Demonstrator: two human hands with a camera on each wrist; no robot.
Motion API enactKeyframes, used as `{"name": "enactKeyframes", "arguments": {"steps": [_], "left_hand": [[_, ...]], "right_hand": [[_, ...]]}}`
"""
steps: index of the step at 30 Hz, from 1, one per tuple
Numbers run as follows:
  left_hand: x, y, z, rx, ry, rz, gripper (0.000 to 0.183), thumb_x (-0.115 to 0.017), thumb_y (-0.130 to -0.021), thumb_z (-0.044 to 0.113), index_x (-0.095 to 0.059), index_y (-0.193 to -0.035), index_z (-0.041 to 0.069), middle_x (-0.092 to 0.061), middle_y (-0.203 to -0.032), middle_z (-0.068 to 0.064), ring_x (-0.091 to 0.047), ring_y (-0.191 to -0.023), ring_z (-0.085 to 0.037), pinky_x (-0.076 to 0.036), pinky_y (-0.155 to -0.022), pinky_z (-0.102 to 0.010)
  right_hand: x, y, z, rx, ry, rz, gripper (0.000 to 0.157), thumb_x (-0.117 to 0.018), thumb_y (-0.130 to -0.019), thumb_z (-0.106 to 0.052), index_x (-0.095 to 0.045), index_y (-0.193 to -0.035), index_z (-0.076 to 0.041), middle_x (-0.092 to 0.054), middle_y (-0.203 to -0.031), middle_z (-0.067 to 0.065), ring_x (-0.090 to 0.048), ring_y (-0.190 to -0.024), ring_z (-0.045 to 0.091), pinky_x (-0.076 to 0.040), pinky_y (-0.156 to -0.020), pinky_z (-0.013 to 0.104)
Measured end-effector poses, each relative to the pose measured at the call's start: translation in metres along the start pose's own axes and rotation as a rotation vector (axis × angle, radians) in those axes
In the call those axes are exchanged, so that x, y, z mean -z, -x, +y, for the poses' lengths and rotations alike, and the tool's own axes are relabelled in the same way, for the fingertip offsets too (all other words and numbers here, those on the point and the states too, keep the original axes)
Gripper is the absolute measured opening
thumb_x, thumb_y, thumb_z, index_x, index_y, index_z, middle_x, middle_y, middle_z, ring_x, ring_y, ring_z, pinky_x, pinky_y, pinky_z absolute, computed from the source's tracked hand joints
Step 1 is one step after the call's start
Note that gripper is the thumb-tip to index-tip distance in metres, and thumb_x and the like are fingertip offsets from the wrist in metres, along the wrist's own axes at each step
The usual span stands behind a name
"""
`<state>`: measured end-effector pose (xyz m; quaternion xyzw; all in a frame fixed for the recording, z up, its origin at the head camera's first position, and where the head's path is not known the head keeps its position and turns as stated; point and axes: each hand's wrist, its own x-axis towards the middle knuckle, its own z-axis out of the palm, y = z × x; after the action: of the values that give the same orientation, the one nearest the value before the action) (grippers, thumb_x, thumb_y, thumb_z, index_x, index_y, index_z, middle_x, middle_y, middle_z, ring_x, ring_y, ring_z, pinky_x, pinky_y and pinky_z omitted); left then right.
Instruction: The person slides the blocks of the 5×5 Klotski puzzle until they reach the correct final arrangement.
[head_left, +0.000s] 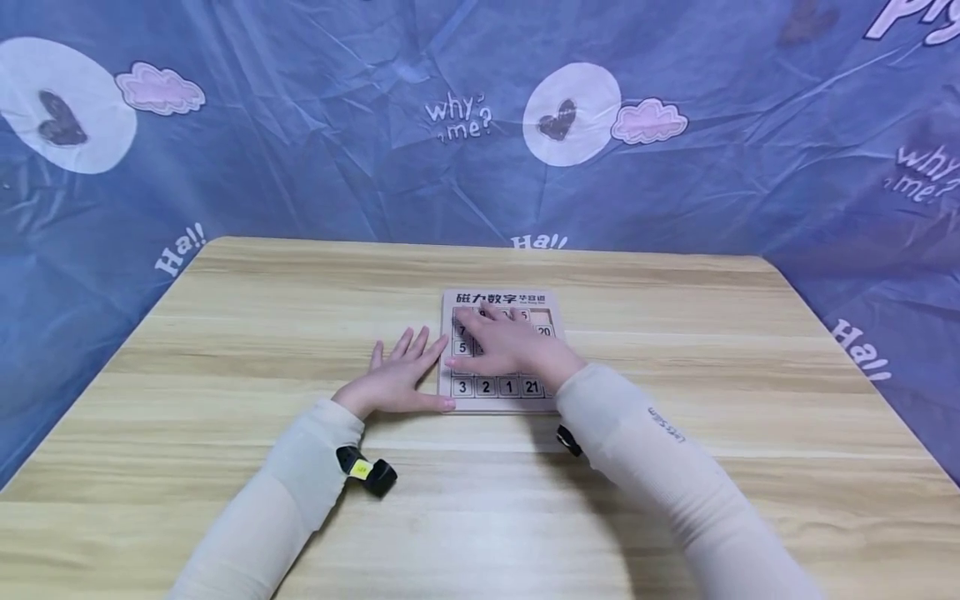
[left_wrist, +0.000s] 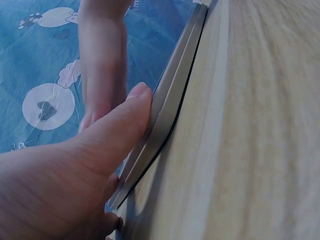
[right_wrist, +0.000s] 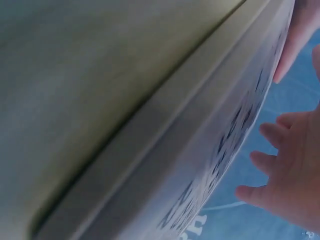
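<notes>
A pale sliding number puzzle [head_left: 502, 404] lies flat on the table, with printed characters along its far edge. Numbered tiles [head_left: 486, 386] fill its grid, and one gap [head_left: 541, 316] shows at the far right corner. My left hand [head_left: 397, 385] has its fingers spread against the puzzle's left side, the thumb at the near left corner. In the left wrist view that thumb [left_wrist: 117, 122] touches the puzzle's edge [left_wrist: 167, 107]. Over the tiles my right hand [head_left: 506, 343] is spread, hiding the middle ones. Whether its fingertips press a tile I cannot tell.
The light wooden table [head_left: 225, 367] extends around the puzzle on all sides. Behind it hangs a blue printed cloth [head_left: 337, 125]. Each wrist carries a small black camera, the left one [head_left: 367, 472] with a yellow label.
</notes>
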<state>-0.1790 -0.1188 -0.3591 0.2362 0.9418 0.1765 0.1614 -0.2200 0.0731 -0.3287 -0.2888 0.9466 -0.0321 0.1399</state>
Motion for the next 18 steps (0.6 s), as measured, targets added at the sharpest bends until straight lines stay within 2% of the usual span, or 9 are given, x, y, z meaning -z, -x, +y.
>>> {"name": "enactKeyframes", "arguments": {"steps": [8, 18], "left_hand": [[0.0, 0.002, 0.001, 0.004, 0.005, 0.007, 0.096, -0.049, -0.069, 0.067, -0.004, -0.14, 0.02, 0.005, -0.142, -0.014, 0.011, -0.126, -0.031, 0.012, -0.091, -0.057], [0.0, 0.001, 0.001, 0.005, 0.008, 0.011, 0.097, -0.049, -0.068, 0.068, -0.004, -0.14, 0.02, 0.005, -0.141, -0.014, 0.011, -0.126, -0.031, 0.012, -0.091, -0.057]], "right_hand": [[-0.002, 0.0, 0.0, -0.074, 0.022, -0.04, 0.087, -0.026, -0.074, -0.073, -0.008, -0.14, -0.018, -0.016, -0.141, 0.0, -0.005, -0.128, 0.026, -0.002, -0.097, 0.053], [-0.001, 0.019, 0.018, -0.073, 0.035, -0.017, 0.085, -0.027, -0.077, -0.07, -0.008, -0.14, -0.016, -0.019, -0.14, 0.005, -0.004, -0.128, 0.029, -0.001, -0.096, 0.055]]}}
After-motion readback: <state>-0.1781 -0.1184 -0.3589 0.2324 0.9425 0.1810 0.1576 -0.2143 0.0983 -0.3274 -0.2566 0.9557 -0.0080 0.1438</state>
